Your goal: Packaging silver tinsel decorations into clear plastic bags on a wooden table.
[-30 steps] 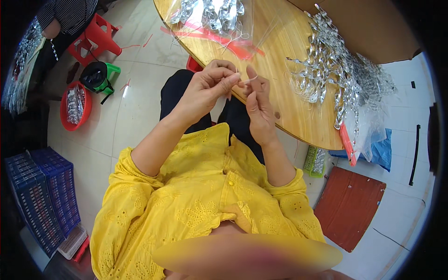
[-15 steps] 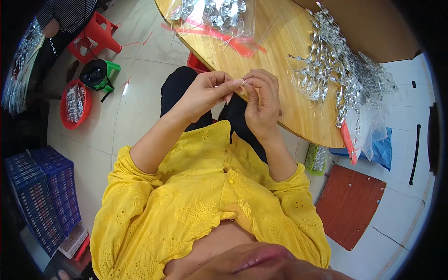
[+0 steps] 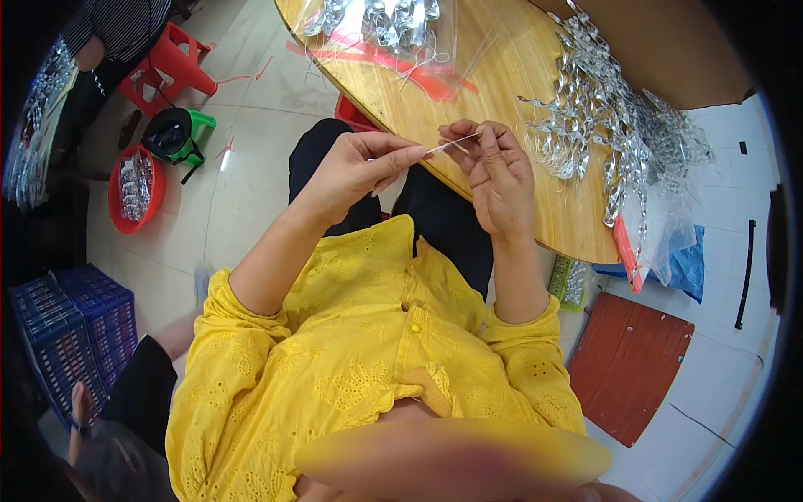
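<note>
In the head view, the left hand (image 3: 364,167) held one end of a thin white thread (image 3: 452,144) pinched between thumb and forefinger, and the right hand (image 3: 502,177) gripped it farther along in a pinch. The thread ran taut across the narrow gap between them, by the rounded near edge of the table (image 3: 502,75). Along the table's left edge, toward its far side, lay a clear bag of twisted silver strips (image 3: 382,23), with a flat pink band (image 3: 433,84) just beside it. A heap of silver spirals (image 3: 598,109) spread along the table's right edge, next to a brown cardboard box (image 3: 661,50); a second pink band (image 3: 626,248) hung past the near right edge.
</note>
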Motion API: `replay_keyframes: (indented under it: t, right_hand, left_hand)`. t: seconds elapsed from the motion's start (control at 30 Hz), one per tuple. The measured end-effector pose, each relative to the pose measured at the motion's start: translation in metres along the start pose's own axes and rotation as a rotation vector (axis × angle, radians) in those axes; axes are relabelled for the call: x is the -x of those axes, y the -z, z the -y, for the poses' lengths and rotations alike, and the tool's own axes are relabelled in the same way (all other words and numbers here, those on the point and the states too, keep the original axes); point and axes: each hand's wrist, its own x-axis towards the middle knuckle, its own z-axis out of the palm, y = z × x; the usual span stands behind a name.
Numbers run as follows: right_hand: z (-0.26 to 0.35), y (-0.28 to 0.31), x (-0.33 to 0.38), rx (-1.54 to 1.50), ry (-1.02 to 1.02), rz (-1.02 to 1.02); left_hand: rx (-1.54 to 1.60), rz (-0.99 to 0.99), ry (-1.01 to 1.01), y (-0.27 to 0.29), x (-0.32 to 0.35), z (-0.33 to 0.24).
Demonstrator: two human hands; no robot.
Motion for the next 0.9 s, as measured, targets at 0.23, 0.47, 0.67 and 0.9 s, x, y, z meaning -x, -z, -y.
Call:
replay_keyframes:
  t: [0.23,0.47,0.67,0.9]
  right_hand:
    - [-0.004,0.003,0.007,0.199,-0.091,0.005]
    - [0.003,-0.005,0.007,0.396,0.038,-0.079]
    - [0.009,-0.004,0.006,0.453,0.033,0.029]
    - [-0.002,-0.013,0.006,0.409,-0.105,0.045]
  left_hand:
    - [-0.034,-0.049,0.074,0.0,0.005,-0.003]
    - [-0.003,-0.088,0.062,0.001,0.007,-0.006]
    - [-0.055,-0.088,0.055,-0.002,0.007,-0.006]
    - [-0.033,-0.033,-0.01,-0.008,0.007,-0.006]
